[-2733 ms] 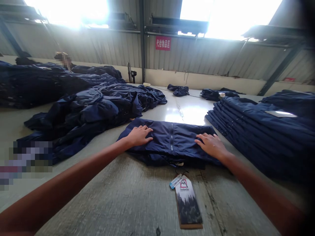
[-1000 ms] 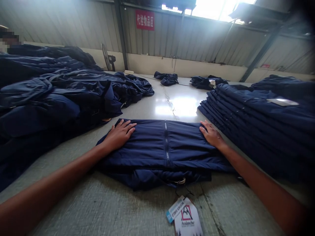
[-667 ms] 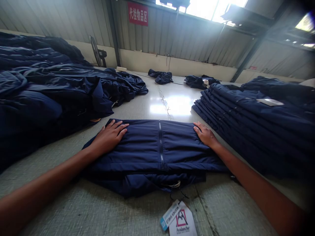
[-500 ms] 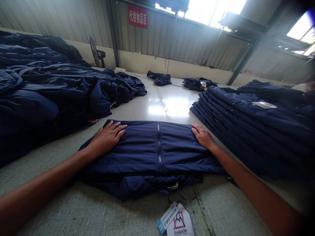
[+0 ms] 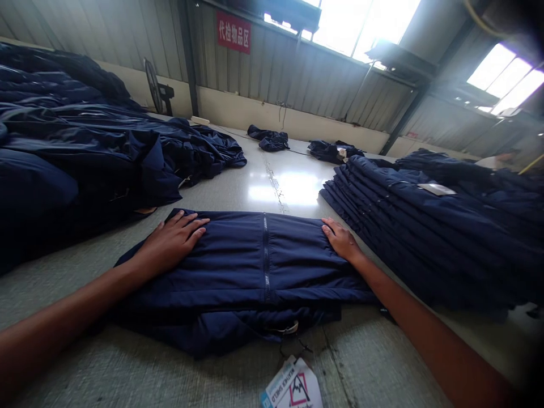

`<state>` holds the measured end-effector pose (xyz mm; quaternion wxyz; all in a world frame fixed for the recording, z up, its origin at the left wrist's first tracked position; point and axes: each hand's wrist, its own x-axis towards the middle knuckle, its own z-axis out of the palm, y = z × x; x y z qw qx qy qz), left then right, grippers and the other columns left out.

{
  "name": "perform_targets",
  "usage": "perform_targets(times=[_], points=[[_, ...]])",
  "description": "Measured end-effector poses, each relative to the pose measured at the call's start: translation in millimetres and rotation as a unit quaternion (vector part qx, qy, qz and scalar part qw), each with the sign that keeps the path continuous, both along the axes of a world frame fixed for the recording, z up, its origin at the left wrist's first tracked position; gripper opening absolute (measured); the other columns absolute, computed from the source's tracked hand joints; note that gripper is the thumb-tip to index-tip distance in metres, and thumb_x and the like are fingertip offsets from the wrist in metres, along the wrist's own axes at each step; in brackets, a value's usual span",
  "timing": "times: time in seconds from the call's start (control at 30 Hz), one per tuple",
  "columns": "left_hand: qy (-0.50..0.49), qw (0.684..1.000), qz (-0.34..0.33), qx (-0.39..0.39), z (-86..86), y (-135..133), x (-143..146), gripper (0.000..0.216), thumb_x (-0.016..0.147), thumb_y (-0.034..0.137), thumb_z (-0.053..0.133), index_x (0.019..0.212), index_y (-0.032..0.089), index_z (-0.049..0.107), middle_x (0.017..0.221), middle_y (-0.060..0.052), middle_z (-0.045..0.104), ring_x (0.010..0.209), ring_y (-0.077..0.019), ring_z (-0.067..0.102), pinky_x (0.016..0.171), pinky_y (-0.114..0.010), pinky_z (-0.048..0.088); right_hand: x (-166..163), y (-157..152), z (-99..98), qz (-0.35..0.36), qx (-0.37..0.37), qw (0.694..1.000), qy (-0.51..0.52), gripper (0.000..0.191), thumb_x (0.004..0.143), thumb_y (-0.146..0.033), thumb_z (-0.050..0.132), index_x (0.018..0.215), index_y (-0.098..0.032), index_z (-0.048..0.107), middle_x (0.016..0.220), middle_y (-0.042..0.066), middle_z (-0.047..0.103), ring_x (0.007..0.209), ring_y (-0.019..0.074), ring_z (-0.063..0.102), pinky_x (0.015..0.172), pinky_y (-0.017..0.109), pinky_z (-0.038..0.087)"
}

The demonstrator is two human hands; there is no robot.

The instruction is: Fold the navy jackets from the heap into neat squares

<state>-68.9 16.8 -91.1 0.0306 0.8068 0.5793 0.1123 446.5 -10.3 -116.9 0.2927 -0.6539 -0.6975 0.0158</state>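
A folded navy jacket lies flat in front of me, its zipper running down the middle. My left hand rests on its far left part, fingers stretched out over the fabric. On the far right part lies my right hand, fingers extended and palm down. Neither hand grips anything. From the jacket's near edge, paper hang tags dangle on a cord onto the table; the lower part of the tags is cut off by the frame.
A large heap of navy garments covers the left side. To the right stands a stack of folded navy jackets with a white tag on top. Small dark bundles lie farther back on the table. A fan stands by the wall.
The view has shifted slightly, so the jacket and hands appear a little farther left and lower. Both hands keep the same places on the jacket.
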Motion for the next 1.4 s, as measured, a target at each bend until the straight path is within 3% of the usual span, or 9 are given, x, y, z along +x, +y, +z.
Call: perform_targets(times=[0.27, 0.57, 1.2, 1.4], points=[[-0.014, 1.0, -0.003, 0.004, -2.7, 2, -1, 0.064, 0.105, 0.056, 0.024, 0.159, 0.033, 0.048, 0.168, -0.007, 0.041, 0.161, -0.0395, 0.022, 0.12, -0.072, 0.027, 2, 1, -2.3, 0.007, 0.005, 1.0, 0.004, 0.055, 0.102, -0.049, 0.04, 0.137, -0.017, 0.068, 0.147, 0.016, 0.064, 0.145, 0.0301, 0.053, 0.123, 0.049, 0.039], [-0.012, 1.0, -0.005, 0.013, -5.4, 2, -3, 0.062, 0.105, 0.056, 0.026, 0.159, 0.035, 0.048, 0.168, -0.005, 0.042, 0.16, -0.0387, 0.023, 0.122, -0.07, 0.027, 6, 4, -7.5, 0.005, 0.02, 1.0, 0.015, 0.049, 0.102, -0.049, 0.043, 0.136, -0.024, 0.069, 0.145, 0.01, 0.066, 0.144, 0.0288, 0.054, 0.122, 0.05, 0.041], [-0.008, 1.0, 0.012, 0.003, 2.1, 1, 3, 0.06, 0.105, 0.057, 0.026, 0.157, 0.038, 0.05, 0.168, -0.003, 0.041, 0.16, -0.0372, 0.024, 0.122, -0.068, 0.027, 4, 4, -2.2, 0.009, 0.006, 1.0, -0.009, 0.048, 0.103, -0.043, 0.042, 0.136, -0.02, 0.068, 0.144, 0.013, 0.066, 0.143, 0.0287, 0.054, 0.122, 0.046, 0.041], [-0.028, 0.999, 0.009, 0.026, 10.7, -3, 10, 0.058, 0.107, 0.05, 0.026, 0.151, 0.028, 0.058, 0.165, -0.01, 0.045, 0.157, -0.0388, 0.029, 0.121, -0.07, 0.027, -7, 0, 9.1, -0.054, 0.046, 0.995, -0.076, 0.045, 0.102, -0.036, 0.041, 0.131, -0.019, 0.07, 0.144, 0.016, 0.065, 0.137, 0.0329, 0.056, 0.118, 0.057, 0.038]])
